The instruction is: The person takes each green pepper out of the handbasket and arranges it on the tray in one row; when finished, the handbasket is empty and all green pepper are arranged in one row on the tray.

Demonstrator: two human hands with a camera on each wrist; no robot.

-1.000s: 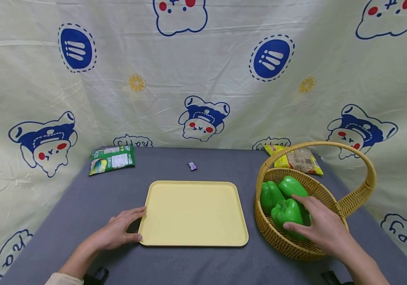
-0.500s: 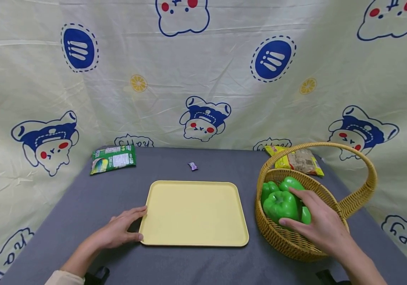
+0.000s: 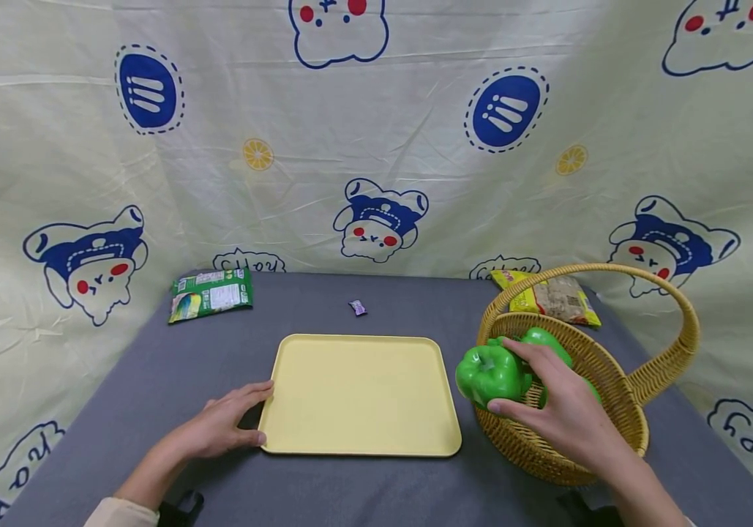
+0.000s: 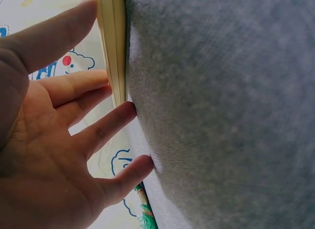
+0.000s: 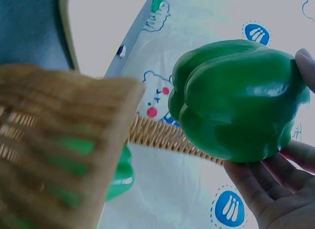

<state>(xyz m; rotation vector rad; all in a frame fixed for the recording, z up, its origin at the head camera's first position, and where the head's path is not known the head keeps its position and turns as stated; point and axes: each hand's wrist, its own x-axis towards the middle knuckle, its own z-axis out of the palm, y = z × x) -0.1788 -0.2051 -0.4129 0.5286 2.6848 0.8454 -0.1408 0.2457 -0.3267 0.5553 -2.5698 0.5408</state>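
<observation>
My right hand (image 3: pixel 560 402) grips a green bell pepper (image 3: pixel 489 375) between thumb and fingers. The pepper hangs over the left rim of a wicker basket (image 3: pixel 514 452). In the right wrist view this bell pepper (image 5: pixel 236 101) is lifted above the basket's woven side (image 5: pixel 49 111). More green bell peppers (image 3: pixel 546 342) lie inside the basket, partly hidden by the hand. On the left, my left hand (image 3: pixel 226 423) touches the left edge of a pale yellow tray (image 3: pixel 359 395). Its fingers are spread and nearly straight in the left wrist view, fingertips at the tray's rim (image 4: pixel 115 47).
The basket's tall handle (image 3: pixel 669 322) arches over its right and back. A green snack bag (image 3: pixel 211 295) lies at the back left of the grey-covered table, a small purple wrapped piece (image 3: pixel 358 308) at the back middle. Behind the basket is a yellow bag (image 3: pixel 557 298).
My right hand has raised the bell pepper from among the others and carried it left, over the basket's rim. My left hand has stayed at the tray's edge.
</observation>
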